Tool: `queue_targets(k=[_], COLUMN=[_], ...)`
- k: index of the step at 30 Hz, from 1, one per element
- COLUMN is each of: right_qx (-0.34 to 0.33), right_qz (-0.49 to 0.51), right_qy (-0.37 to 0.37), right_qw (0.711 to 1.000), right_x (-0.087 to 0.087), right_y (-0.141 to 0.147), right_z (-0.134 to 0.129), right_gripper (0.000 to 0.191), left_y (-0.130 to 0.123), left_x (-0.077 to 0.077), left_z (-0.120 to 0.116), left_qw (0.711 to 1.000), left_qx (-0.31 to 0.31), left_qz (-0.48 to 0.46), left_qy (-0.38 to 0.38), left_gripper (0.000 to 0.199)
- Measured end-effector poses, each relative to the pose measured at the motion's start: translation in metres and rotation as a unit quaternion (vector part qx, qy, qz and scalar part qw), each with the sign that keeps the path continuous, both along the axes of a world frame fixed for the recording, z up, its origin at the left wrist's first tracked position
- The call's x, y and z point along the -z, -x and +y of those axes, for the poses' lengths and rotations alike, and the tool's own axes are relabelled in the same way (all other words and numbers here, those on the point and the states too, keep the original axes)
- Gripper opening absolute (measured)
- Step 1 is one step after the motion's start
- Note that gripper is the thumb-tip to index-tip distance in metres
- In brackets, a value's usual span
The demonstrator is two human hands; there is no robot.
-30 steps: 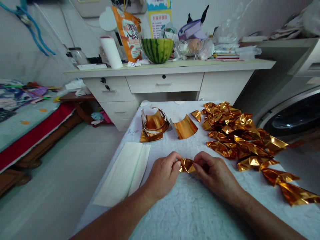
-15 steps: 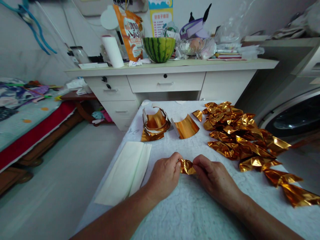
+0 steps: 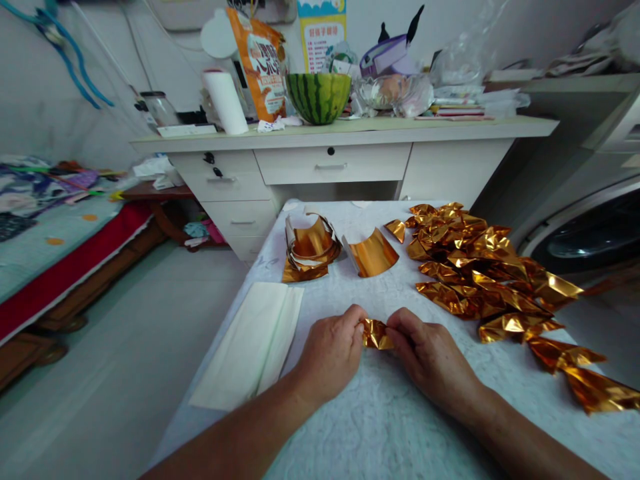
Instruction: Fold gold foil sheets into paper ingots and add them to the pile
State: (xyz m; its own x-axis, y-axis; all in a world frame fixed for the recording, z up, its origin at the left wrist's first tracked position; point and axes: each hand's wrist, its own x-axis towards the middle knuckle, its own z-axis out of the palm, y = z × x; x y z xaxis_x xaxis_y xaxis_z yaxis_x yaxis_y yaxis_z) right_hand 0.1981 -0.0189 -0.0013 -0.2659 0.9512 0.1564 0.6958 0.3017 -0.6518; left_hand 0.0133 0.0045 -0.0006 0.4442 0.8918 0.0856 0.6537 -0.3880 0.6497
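A small piece of shiny gold foil (image 3: 377, 334) is held between my two hands above the cloth-covered table. My left hand (image 3: 334, 347) pinches its left end, and my right hand (image 3: 430, 353) pinches its right end. Beyond them lie a curved gold sheet (image 3: 374, 253) and a rolled stack of gold sheets (image 3: 309, 243) with pale backs. Many twisted gold foil pieces (image 3: 465, 267) are heaped on the right side. A folded white paper or cloth (image 3: 245, 347) lies flat to the left of my left hand.
The table (image 3: 380, 427) faces a white desk (image 3: 333, 163) bearing a half watermelon (image 3: 319, 99), an orange bag (image 3: 261, 67), a white roll (image 3: 226, 102) and plastic bags. A bed (image 3: 55, 247) stands at the left, a washing machine (image 3: 600, 173) at the right.
Both hands keep their pinch on the foil piece, which has shifted very slightly to the right. Nothing else has visibly moved.
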Motion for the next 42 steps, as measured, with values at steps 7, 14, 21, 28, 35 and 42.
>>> queue_targets(k=[7,14,21,28,35,42], right_qx=[-0.017,-0.032,-0.027,-0.008,-0.015,-0.003], right_qz=[-0.014,-0.007,-0.007,0.002,0.002,-0.007], right_qy=[-0.019,-0.03,-0.029,-0.04,-0.046,-0.052], right_qw=[1.0,0.999,0.999,0.999,0.999,0.999], right_x=[0.0004,0.0023,0.0037,0.0032,0.0026,0.0022], right_y=[0.0012,0.0009,-0.0001,-0.0021,-0.0001,0.0013], right_z=[-0.0003,0.0002,-0.0002,0.0014,0.0004,0.0], right_gripper=[0.018,0.017,0.017,0.018,0.018,0.018], left_y=[0.0013,0.0001,0.0011,0.0004,0.0001,-0.0009], left_x=[0.0039,0.0043,0.0044,0.0052,0.0046,0.0037], left_z=[0.0001,0.0005,-0.0002,-0.0013,-0.0013,-0.0017], left_qw=[0.999,0.998,0.998,0.999,0.999,0.998], left_qx=[0.014,0.003,0.022,0.017,0.016,0.004], left_qz=[0.028,0.056,0.058,0.037,0.035,0.057], left_qy=[-0.016,-0.018,-0.016,-0.009,-0.007,-0.014], left_gripper=[0.016,0.015,0.015,0.016,0.016,0.017])
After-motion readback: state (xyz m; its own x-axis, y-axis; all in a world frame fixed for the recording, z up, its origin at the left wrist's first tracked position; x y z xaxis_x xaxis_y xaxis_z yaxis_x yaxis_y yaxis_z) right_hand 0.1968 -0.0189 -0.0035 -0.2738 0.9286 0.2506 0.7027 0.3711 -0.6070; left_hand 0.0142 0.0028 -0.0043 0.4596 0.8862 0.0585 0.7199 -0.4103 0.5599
